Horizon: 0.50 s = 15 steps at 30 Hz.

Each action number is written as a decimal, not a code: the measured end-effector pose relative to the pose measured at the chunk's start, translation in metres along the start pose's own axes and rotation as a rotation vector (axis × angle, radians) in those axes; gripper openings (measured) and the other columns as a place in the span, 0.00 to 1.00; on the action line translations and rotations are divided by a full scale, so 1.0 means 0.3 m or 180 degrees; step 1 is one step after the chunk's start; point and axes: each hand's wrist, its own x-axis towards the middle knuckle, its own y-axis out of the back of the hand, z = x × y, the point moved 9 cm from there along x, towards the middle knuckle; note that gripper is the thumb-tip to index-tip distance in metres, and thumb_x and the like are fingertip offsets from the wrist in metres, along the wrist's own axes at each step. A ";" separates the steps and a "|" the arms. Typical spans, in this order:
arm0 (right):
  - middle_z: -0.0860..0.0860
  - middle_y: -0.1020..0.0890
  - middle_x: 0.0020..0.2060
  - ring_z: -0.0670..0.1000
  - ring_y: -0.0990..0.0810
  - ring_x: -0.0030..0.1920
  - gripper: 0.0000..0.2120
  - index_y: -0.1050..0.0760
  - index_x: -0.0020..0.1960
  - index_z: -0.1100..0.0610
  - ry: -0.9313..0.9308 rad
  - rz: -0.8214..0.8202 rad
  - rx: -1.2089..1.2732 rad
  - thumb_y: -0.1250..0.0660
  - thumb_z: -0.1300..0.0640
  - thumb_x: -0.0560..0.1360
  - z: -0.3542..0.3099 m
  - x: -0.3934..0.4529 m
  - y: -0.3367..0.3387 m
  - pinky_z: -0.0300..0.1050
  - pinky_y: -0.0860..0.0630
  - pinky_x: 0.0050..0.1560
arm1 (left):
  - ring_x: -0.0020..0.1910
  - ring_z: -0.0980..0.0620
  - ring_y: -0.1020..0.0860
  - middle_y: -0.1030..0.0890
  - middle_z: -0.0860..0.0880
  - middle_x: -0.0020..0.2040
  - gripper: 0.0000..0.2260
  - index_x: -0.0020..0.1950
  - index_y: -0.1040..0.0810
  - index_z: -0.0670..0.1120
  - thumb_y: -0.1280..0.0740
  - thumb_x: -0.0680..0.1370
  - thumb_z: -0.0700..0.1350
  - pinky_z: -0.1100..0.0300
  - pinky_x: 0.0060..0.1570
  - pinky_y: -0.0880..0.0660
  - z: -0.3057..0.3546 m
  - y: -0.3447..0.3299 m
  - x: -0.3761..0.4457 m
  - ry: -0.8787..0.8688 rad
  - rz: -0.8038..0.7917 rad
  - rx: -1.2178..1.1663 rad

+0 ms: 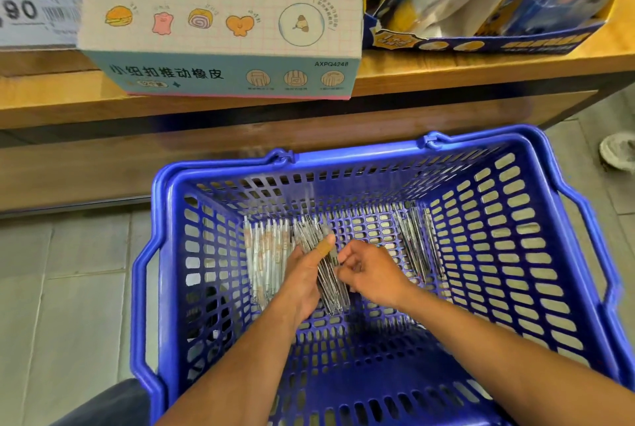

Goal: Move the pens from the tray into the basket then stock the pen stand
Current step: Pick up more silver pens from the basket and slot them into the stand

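A blue plastic basket (563, 253) stands on the floor below me. Both my hands are down inside it. My left hand (304, 279) grips a bundle of dark pens (326, 274), its thumb with a plaster lying across them. My right hand (372, 272) has curled fingers touching the same bundle from the right; whether it pinches a pen is unclear. A row of white pens (264, 253) lies on the basket floor at the left, and more dark pens (417, 243) lie at the right. No tray or pen stand is in view.
A wooden shelf (429, 78) runs across the top. On it stand a pastel eraser box (220, 40) and a dark blue box of packaged goods (481, 6). A price label (37, 9) hangs at the top left. Tiled floor (68, 288) surrounds the basket.
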 end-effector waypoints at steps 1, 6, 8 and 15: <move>0.49 0.20 0.33 0.39 0.25 0.30 0.06 0.26 0.47 0.54 0.0032 -0.0007 -0.0018 0.29 0.60 0.74 0.000 0.001 -0.010 0.34 0.28 0.37 | 0.75 0.40 0.35 0.36 0.40 0.77 0.67 0.81 0.48 0.47 0.16 0.50 0.61 0.42 0.73 0.38 0.001 -0.004 -0.003 -0.0007 -0.0012 0.0011; 0.51 0.19 0.35 0.44 0.20 0.30 0.10 0.24 0.47 0.57 0.0032 -0.0061 0.0079 0.26 0.54 0.73 0.010 0.004 -0.033 0.39 0.22 0.35 | 0.66 0.42 0.25 0.26 0.40 0.69 0.53 0.80 0.47 0.45 0.19 0.63 0.47 0.43 0.67 0.29 0.000 -0.004 -0.011 -0.0027 0.0133 0.0226; 0.51 0.17 0.35 0.44 0.20 0.29 0.11 0.23 0.46 0.57 -0.0088 -0.0137 0.0267 0.25 0.51 0.72 0.026 0.010 -0.013 0.39 0.22 0.34 | 0.61 0.43 0.22 0.21 0.41 0.63 0.36 0.72 0.36 0.44 0.22 0.68 0.42 0.42 0.65 0.27 0.000 0.019 -0.003 -0.0050 0.0334 0.0355; 0.54 0.18 0.40 0.55 0.18 0.41 0.04 0.27 0.51 0.57 -0.0896 0.1111 -0.0937 0.34 0.58 0.78 0.207 0.051 0.285 0.47 0.19 0.44 | 0.30 0.50 0.20 0.20 0.43 0.35 0.13 0.60 0.27 0.37 0.31 0.76 0.35 0.55 0.34 0.21 -0.014 0.068 0.011 0.0110 0.0528 0.0341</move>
